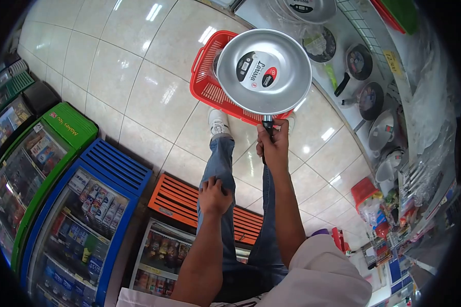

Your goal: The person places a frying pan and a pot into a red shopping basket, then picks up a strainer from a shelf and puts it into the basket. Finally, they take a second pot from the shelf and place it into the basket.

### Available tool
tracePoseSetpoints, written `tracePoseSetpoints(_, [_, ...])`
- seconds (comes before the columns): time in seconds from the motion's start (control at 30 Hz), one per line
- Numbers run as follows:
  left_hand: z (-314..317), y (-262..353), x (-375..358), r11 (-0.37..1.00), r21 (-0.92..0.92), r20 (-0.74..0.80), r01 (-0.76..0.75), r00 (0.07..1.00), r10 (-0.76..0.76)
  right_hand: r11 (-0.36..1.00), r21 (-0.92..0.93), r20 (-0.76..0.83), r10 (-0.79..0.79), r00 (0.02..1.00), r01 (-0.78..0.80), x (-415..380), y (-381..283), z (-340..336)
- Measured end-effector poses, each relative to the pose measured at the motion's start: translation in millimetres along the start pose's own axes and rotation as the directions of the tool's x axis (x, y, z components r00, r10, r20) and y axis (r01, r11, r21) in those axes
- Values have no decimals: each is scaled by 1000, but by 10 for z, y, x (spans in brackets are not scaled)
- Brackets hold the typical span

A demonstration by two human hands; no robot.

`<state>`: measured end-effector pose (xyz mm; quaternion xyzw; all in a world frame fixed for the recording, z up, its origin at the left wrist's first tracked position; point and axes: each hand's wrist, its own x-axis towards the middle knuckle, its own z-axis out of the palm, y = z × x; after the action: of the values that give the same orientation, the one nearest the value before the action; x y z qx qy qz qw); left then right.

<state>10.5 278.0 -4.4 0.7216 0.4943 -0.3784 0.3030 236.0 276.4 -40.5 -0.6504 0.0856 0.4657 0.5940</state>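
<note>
My right hand [274,145] is closed around the black handle of a silver frying pan [287,97]. The pan is held level, its inside facing up, with a round black, white and red label [257,71] on its bottom. Beneath the pan, a red plastic basket [202,77] is partly covered by it; most of its inside is hidden. My left hand [215,195] rests on the thigh of my jeans, fingers spread a little and holding nothing.
On the right, a shelf carries several more pans [370,101] and a stack of pans [312,9]. Glass-fronted coolers with blue [112,169], green [77,122] and orange [176,197] frames stand to the left and behind. Tiled floor [153,97] lies between.
</note>
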Motion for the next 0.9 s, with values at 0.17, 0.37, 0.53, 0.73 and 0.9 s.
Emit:
tracePoseSetpoints(0.17, [-8,-8,8,999,5,3,-36,999,36,1000,-5,-38,16,999,-16,-41,45,-96])
tracePoseSetpoints(0.37, [-18,-2,17,999,23,-2,-32,999,32,999,1,-64,40,997,-40,-13,53,-172])
tracePoseSetpoints(0.53, [23,-15,13,999,9,-14,-33,999,34,999,-2,-64,43,997,-43,-12,29,-168])
tracePoseSetpoints(0.73, [38,-28,-7,1000,0,-26,-21,999,21,973,193,63,115,991,-125,-57,-54,-151])
tracePoseSetpoints(0.9, [63,-42,-23,1000,1,-31,-27,999,27,771,519,400,161,902,-368,-87,-25,-275])
